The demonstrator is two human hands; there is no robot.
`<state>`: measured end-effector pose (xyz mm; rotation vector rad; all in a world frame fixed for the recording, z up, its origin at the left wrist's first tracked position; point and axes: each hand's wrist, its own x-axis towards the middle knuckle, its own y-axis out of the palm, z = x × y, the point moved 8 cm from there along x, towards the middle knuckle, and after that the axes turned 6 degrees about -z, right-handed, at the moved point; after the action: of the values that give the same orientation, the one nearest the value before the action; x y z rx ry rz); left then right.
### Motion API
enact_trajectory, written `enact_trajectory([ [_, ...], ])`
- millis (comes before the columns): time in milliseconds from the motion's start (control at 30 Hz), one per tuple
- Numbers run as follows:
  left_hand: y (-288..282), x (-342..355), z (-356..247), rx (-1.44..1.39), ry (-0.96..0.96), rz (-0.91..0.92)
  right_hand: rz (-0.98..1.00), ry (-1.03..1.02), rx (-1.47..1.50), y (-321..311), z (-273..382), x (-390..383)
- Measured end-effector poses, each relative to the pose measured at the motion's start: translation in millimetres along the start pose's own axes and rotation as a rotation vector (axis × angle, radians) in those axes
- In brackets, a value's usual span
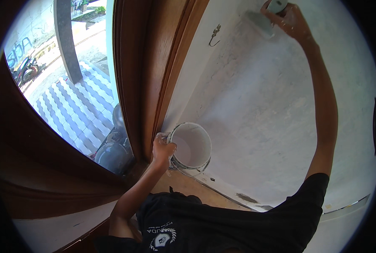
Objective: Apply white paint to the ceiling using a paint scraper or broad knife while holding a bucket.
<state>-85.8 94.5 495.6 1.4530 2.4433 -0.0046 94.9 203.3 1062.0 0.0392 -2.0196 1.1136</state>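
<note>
Bucket [201,142] up close, and the left hand [163,151] is steadying it beside the wooden door frame [177,36], fingers closing over its rim; how full it is, I can't tell. Further out, the right hand [297,24] is reaching high at the patchy wall [281,109], fingers wrapping round a pale flat-edged tool [276,6]. Looks like the surface-working step is running, smoothing or scraping; the next move is calling for an even stroke with the edge staying flat, the bucket staying level. Counting up: two hands are working, one bucket, one tool, one hook fitting [214,36] hanging near the frame. Beyond the doorway, one post [67,42] is standing and one motorcycle [26,71] is showing.
</note>
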Motion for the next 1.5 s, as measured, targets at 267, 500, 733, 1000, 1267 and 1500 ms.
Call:
enact_trajectory([
  [267, -2, -4, -9, 0.035, 0.003, 0.006, 0.207, 0.139, 0.133, 74, -2, -34],
  [500, -4, 3, 2, 0.125, 0.025, -0.022, -0.036, 0.067, -0.014, -18, 10, 20],
  [733, -3, 6, 8, 0.154, 0.019, -0.035, -0.068, -0.124, 0.009, -5, 2, -6],
  [1000, -1, 4, 4, 0.088, 0.042, 0.002, 0.118, 0.241, 0.242, 69, -23, -46],
  [1267, -2, 8, 13, 0.096, 0.022, 0.008, -0.078, 0.126, -0.011, -25, 5, 37],
  [1500, -1, 4, 11, 0.021, -0.015, 0.010, 0.022, 0.104, 0.151, 18, -17, 12],
])
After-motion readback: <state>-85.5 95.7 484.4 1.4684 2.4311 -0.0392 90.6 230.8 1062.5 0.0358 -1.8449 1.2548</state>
